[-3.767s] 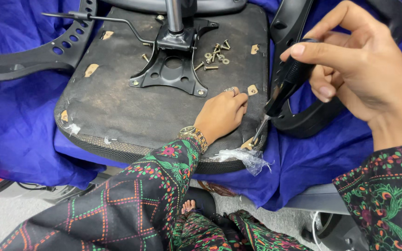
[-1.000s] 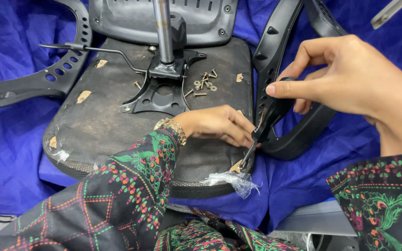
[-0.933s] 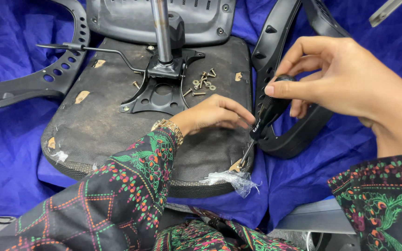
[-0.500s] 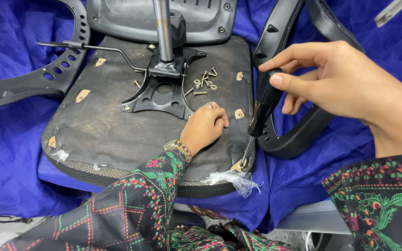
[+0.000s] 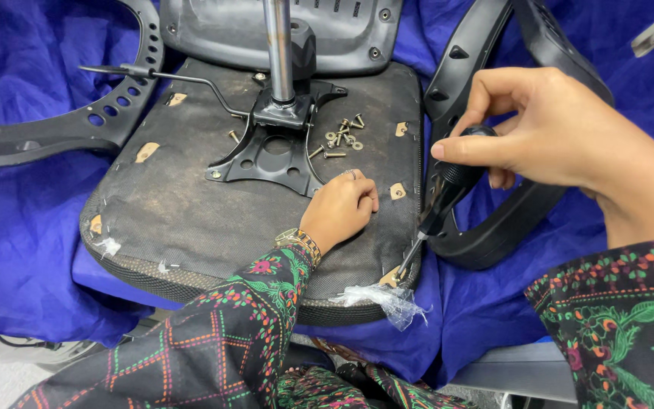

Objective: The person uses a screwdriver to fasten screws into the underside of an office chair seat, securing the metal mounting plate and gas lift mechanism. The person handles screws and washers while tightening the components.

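Both hands work apart: right hand (image 5: 546, 129) grips screwdriver (image 5: 437, 208), left hand (image 5: 340, 208) fisted on seat underside (image 5: 191, 220).

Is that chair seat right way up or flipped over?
Flipped over: the seat shows its underside, with the metal mounting plate and post pointing up.

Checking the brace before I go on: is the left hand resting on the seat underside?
Touching. The head view shows the left hand curled, knuckles and fingers pressed onto the black seat underside, no gap visible beneath.

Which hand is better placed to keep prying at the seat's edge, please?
Probably the right hand: it grips the screwdriver, tip at the seat edge. The left hand only rests on the seat.
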